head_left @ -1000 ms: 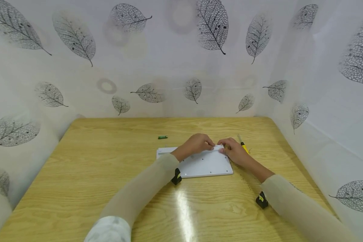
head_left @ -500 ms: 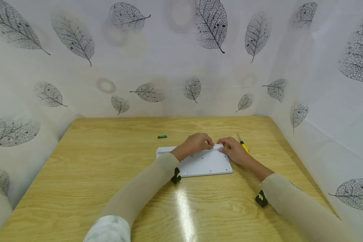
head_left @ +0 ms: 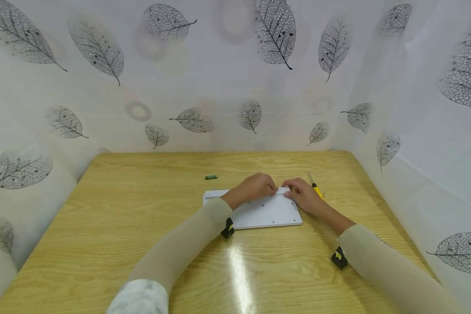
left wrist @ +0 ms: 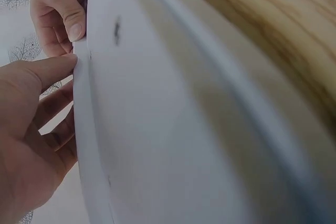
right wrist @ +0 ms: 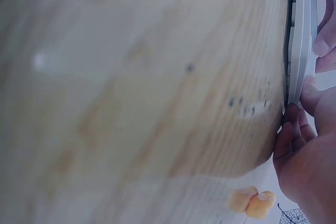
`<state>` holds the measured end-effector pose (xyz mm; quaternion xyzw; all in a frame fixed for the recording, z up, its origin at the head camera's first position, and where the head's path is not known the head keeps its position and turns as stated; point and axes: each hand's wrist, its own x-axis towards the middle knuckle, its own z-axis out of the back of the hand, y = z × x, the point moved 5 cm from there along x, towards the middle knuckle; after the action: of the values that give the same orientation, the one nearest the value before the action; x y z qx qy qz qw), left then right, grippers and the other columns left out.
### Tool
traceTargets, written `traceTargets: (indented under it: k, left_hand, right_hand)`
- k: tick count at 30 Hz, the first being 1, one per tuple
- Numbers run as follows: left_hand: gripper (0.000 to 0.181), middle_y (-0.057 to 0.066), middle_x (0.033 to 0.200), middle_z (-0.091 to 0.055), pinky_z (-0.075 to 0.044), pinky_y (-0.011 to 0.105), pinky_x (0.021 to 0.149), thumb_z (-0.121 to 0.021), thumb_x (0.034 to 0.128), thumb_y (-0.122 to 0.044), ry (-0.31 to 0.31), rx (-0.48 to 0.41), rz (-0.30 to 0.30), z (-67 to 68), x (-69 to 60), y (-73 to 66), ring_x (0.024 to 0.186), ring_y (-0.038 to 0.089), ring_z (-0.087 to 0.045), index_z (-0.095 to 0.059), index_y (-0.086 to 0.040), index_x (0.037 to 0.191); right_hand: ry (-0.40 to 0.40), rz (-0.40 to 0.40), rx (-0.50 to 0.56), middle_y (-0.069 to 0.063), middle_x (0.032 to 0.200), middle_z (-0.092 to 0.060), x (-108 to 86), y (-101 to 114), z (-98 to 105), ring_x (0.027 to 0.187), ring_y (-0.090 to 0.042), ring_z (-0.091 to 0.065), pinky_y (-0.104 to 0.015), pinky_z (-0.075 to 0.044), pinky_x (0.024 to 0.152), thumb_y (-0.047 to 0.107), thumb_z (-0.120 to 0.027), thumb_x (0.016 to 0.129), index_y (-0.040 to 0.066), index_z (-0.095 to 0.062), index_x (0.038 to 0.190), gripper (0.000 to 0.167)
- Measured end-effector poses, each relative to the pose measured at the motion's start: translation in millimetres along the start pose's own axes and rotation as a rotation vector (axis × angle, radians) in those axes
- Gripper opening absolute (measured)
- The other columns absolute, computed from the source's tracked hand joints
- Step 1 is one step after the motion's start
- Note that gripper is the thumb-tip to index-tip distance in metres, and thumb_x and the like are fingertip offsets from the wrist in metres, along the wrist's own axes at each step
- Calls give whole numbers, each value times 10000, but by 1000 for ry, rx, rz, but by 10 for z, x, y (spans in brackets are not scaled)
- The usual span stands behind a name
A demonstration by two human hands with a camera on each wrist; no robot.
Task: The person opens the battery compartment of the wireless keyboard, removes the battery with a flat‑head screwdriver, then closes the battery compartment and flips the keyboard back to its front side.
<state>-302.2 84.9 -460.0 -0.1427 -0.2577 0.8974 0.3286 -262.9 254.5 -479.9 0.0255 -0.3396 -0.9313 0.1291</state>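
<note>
A white keyboard (head_left: 264, 213) lies face down on the table, its underside dotted with small dark screw spots. In the right wrist view the keys (right wrist: 292, 40) show along its lower side. My left hand (head_left: 255, 186) pinches the raised strip at the keyboard's far edge; in the left wrist view the left thumb (left wrist: 55, 69) lies on that edge with fingers behind. Just to the right, my right hand (head_left: 304, 196) grips the far right corner, thumb on top and fingers beyond the edge. The two hands' fingertips nearly meet. What lies between them is too small to tell.
A green battery (head_left: 210, 177) lies on the wooden table (head_left: 141, 196) beyond the keyboard's left part. A screwdriver with a yellow and black handle (head_left: 317, 191) lies just past my right hand. A leaf-patterned white curtain (head_left: 220, 87) surrounds the table's back and sides.
</note>
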Motion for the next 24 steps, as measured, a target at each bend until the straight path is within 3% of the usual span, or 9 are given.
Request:
traceTargets:
  k: [10,16,24]
  left_hand:
    - [212,-51,1148,-727,-510,266,849,-689,970,-228,-18,-159,-25,-24,24,102,986,74,-634,-753,-191,1169]
    - [298,-25,1208,-704,-513,282,879,-676,977,-258,11,-111,-10,-19,35,83,1022,92,-632,-703,-193,1267]
    - [321,-31,1247,-698,-501,292,937,-676,974,-251,28,-69,18,-19,58,8,1074,101,-632,-691,-188,1288]
  right_hand:
    - [2,-5,28,-175,1246,-577,-2,13,24,888,-237,-483,-362,-413,776,164,-641,995,85,-644,1260,277]
    - [24,-67,67,-174,1303,-558,-44,34,54,931,-240,-515,-355,-431,805,208,-637,1004,89,-629,1303,322]
    - [49,-143,116,-198,1290,-569,-187,35,108,956,-241,-594,-324,-487,790,188,-635,1006,25,-526,1412,451]
